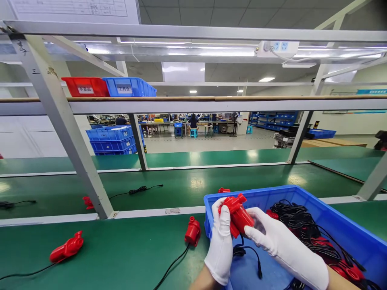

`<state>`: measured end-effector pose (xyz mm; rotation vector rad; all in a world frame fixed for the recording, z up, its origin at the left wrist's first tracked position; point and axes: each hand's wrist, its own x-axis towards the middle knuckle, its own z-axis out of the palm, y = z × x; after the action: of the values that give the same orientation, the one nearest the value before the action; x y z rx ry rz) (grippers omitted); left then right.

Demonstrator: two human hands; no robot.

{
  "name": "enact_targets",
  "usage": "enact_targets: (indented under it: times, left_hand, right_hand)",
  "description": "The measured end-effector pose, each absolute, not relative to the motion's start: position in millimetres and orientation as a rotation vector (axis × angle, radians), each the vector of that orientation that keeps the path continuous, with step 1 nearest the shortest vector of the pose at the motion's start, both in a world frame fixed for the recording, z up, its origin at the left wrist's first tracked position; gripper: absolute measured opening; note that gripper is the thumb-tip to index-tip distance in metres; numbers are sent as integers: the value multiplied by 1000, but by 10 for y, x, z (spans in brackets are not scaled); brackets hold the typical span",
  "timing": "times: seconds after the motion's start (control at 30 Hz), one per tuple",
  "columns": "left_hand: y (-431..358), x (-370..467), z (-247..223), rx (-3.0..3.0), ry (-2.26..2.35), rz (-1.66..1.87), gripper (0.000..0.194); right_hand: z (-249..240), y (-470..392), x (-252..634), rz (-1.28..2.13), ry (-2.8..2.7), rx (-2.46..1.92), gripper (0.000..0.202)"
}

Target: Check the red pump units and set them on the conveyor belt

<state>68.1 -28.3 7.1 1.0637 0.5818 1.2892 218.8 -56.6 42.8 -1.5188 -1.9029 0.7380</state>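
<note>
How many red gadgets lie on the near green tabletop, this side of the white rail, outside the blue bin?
2: a red gadget at the far left, and another red gadget just left of the blue bin. The bin could hide more.

Long shelf (211, 106) has a red bin (86, 86) and a smaller-looking blue bin (142, 87) side by side on its left part. Power strip (292, 49) above its right half, printed sheet (75, 9) above its left. Beyond and below it: stacked blue crates (110, 141) left, turquoise stool (194, 133) mid, blue racks (272, 120) right.
</note>
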Motion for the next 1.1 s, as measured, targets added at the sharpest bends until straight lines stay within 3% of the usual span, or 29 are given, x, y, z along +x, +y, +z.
enact_targets:
  times: [0.5, 0.8, 1.1]
  left_hand:
    - [-375, 652, 124, 1049, 608, 1384, 39]
    - [-217, 649, 172, 636, 142, 1071, 61]
    - [-153, 638, 65, 591, -72, 1018, 54]
  right_hand:
    - [426, -622, 2198, 773, -1932, -1486, 44]
    - [396, -724, 2251, 773, -2007, -1336, 37]
    - [384, -749, 2276, 702, -2081, -1319, 41]
